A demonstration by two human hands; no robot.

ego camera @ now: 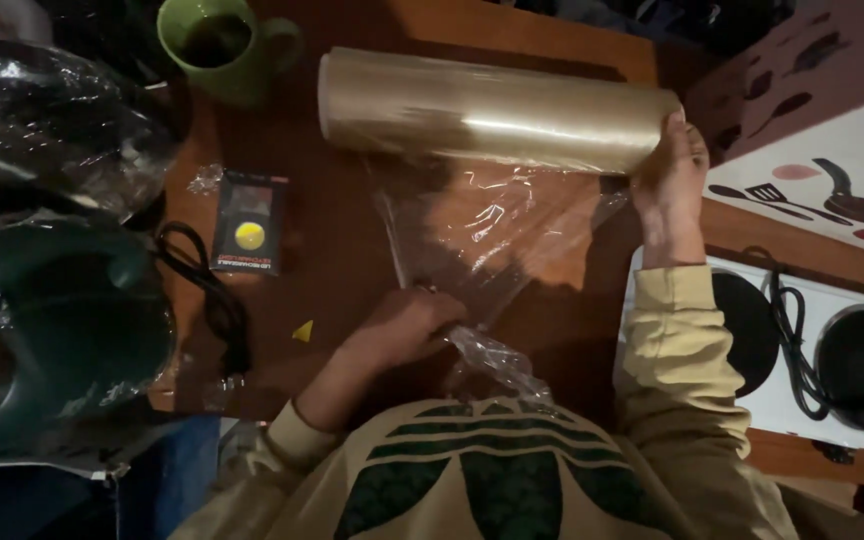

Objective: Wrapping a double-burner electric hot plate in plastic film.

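So there's a big roll of clear wrap (492, 108) lying across the upper middle of the frame on a brown wooden table (337, 250). The person's right hand (674, 185) is clamped around the roll's right end, fingers curled over it, thumb side toward the camera. A sheet of film (497, 235) is pulled off the roll and runs down toward the person, all wrinkly and catching the light. The left hand (402, 325) sits low in the middle of the frame, closed tight on the film's near edge, and the bunched-up plastic trails off to the right of it, down to the person's chest.

Other stuff around: a green mug (224, 45) with dark liquid at the top, just left of the roll. Below it, a small dark box (249, 222) with a yellow dot on it, and a black cord (210, 300) looping next to that. A tiny yellow triangle (303, 331) lies on the table near the left wrist. The left edge of the frame is full of dark pots wrapped in plastic (47, 320). At lower right there's a white double hot plate (832, 350) with its own black cable lying across it.
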